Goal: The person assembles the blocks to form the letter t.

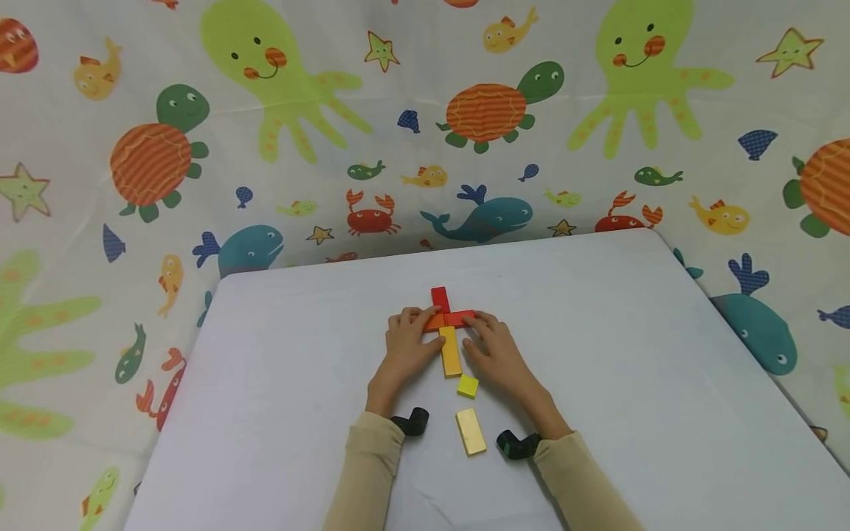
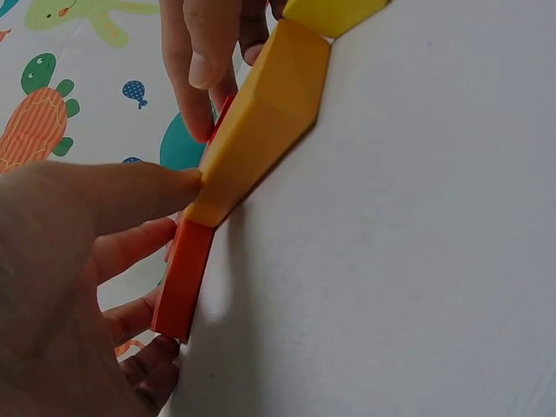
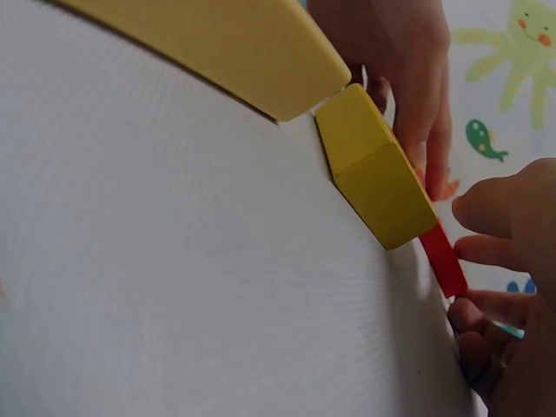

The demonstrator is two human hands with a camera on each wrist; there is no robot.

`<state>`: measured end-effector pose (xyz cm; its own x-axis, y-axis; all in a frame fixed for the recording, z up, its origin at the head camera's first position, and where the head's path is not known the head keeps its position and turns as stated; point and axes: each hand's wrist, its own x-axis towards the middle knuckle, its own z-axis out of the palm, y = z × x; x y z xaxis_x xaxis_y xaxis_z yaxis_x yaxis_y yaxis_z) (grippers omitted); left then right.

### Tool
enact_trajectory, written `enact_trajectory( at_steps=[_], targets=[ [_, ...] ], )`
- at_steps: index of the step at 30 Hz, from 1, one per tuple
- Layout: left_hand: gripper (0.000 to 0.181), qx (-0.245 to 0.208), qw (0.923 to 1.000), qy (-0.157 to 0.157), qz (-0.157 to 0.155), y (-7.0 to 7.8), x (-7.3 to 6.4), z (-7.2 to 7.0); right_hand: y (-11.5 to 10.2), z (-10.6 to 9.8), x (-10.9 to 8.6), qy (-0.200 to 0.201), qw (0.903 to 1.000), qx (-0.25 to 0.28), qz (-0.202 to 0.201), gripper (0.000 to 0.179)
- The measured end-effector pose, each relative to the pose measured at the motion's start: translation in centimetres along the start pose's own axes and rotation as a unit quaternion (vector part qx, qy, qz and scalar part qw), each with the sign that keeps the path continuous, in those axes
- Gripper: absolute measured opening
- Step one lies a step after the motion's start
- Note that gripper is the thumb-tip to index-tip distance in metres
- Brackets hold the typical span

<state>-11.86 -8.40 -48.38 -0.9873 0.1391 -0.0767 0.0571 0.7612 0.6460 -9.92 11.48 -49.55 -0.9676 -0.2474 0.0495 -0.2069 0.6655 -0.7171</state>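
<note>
In the head view, my left hand curls its fingers round the far side and left end of an orange block. Its thumb touches the amber block, which points toward me. My right hand lays its fingertips against the right part of a red block, with the thumb apart from it. Another red block extends away from where the orange and red blocks meet. A small yellow block lies by the amber block's near end. Fingers partly hide the orange block.
Nearer to me lies a pale yellow block, between the two forearms. Black wrist cameras sit on both wrists. The white table backs onto a cloth printed with sea animals.
</note>
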Motion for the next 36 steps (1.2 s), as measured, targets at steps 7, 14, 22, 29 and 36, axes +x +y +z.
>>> enact_trajectory(
  at_steps=[7, 14, 22, 29, 36],
  targets=[
    [0.060, -0.004, 1.0000, -0.003, 0.008, -0.08, -0.02, -0.09, -0.25, 0.26, -0.14, 0.008, 0.9998, -0.017, -0.005, 0.051],
    [0.060, -0.010, 0.9999, -0.002, 0.010, 0.21, -0.06, -0.14, -0.30, 0.23, -0.21, 0.001, 0.9998, -0.020, 0.006, 0.053],
    [0.060, -0.007, 0.9998, -0.005, 0.016, 0.21, -0.10, -0.18, -0.36, 0.31, -0.27, 0.005, 0.9996, -0.026, 0.011, 0.053],
    [0.060, -0.001, 0.9998, -0.005, 0.021, 0.02, 0.03, -0.12, -0.44, 0.35, -0.24, 0.007, 0.9995, -0.029, 0.007, 0.053],
    [0.060, -0.013, 0.9997, -0.007, 0.019, -0.02, 0.03, -0.21, -0.33, 0.33, -0.01, -0.001, 0.9995, -0.031, 0.010, 0.054]
  ],
)
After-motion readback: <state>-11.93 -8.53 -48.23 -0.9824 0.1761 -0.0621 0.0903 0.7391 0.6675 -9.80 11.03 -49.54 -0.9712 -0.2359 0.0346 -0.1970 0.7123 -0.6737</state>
